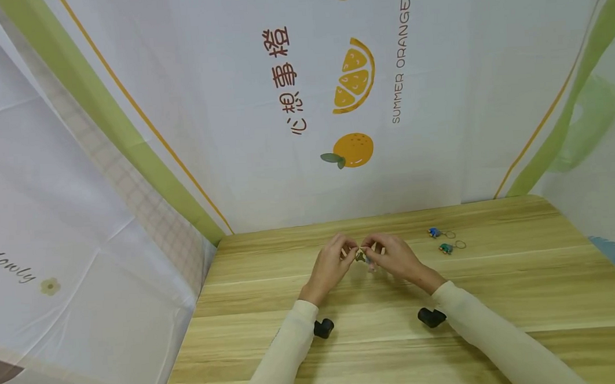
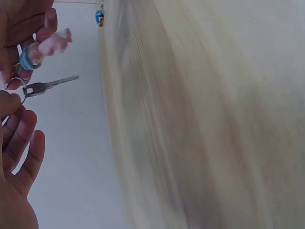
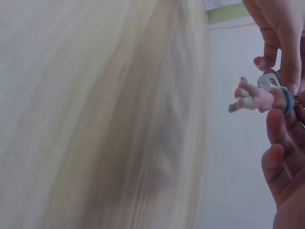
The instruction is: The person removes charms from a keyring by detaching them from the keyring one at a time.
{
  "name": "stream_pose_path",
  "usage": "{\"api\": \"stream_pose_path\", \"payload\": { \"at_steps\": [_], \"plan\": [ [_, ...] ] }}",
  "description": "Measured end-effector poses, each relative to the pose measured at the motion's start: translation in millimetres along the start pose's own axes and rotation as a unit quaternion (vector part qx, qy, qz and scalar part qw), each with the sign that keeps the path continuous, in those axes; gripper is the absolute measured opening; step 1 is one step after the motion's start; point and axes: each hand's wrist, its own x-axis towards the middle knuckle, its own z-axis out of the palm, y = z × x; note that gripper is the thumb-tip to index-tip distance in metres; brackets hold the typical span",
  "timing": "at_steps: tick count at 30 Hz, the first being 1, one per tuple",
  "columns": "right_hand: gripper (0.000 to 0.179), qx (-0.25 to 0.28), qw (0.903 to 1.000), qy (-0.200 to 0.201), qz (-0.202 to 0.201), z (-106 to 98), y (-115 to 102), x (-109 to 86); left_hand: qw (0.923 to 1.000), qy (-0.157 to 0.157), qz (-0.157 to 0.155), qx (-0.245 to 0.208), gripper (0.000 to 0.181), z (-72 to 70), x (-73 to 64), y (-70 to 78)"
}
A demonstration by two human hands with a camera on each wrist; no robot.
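Note:
Above the wooden table my left hand (image 1: pixel 331 266) and right hand (image 1: pixel 395 258) meet, fingertips close together. Between them is a thin metal key ring (image 2: pixel 24 98), with a key (image 2: pixel 47 86) hanging on it. My left thumb and finger pinch this ring from one side. On the other side my right fingers pinch it near where a small pink figurine (image 3: pixel 259 101) with a teal band dangles. The right wrist view shows the key's head behind the figurine; fingers hide part of the ring.
Two more keychains, one with a blue figure (image 1: pixel 434 232) and one with a green figure (image 1: pixel 446 248), lie on the table (image 1: pixel 379 356) to the right of my hands. A printed white cloth (image 1: pixel 231 132) hangs behind the table. Black camera mounts (image 1: pixel 431 317) sit at both wrists.

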Motion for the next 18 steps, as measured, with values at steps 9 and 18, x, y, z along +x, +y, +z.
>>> {"api": "stream_pose_path", "payload": {
  "at_steps": [9, 18],
  "plan": [
    [0.011, 0.014, 0.9999, 0.005, 0.008, 1.5, -1.4, 0.7, 0.9999, 0.010, 0.004, -0.009, 0.005, 4.5, -1.1, -1.5],
    [0.012, 0.023, 0.9995, 0.003, 0.021, -1.1, -4.1, 2.1, 0.9993, 0.002, 0.033, -0.014, 0.008, 3.0, -0.9, -2.3]
  ]
}}
